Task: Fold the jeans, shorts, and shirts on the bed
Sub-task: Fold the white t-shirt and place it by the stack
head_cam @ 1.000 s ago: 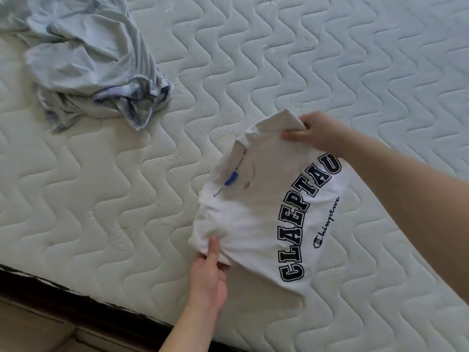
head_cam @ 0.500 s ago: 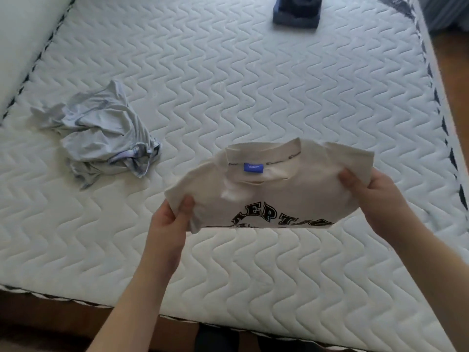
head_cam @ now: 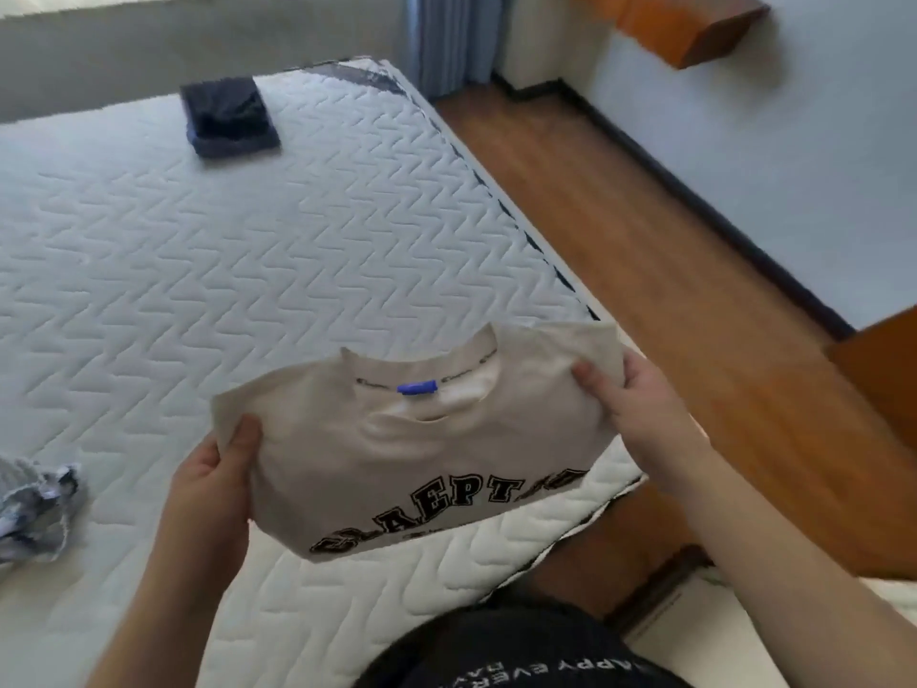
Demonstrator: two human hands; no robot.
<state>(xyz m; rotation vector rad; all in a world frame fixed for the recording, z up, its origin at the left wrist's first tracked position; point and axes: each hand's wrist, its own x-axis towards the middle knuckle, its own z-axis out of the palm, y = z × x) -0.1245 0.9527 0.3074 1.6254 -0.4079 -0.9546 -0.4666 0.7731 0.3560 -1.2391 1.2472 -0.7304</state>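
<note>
Now, shirt: a folded cream T-shirt point(head_cam: 397, 454) with black block lettering and a blue neck tag is held up above the near corner of the bed point(head_cam: 248, 270), clear of the mattress.
Left grip: the left hand point(head_cam: 208, 489) pinches the shirt's left edge, thumb on the front, fingers hidden behind the cloth.
Right grip: the right hand point(head_cam: 635, 414) pinches the right edge the same way, thumb pressed on the front.
Folded pile: a dark navy folded stack point(head_cam: 226, 116) lies on the far part of the bed, well apart from the shirt.
Unfolded garment: a crumpled pale blue-grey piece point(head_cam: 34, 508) lies at the left edge of the view, on the mattress.
Floor: a wooden floor point(head_cam: 645, 240) runs beside the bed on the right.
</note>
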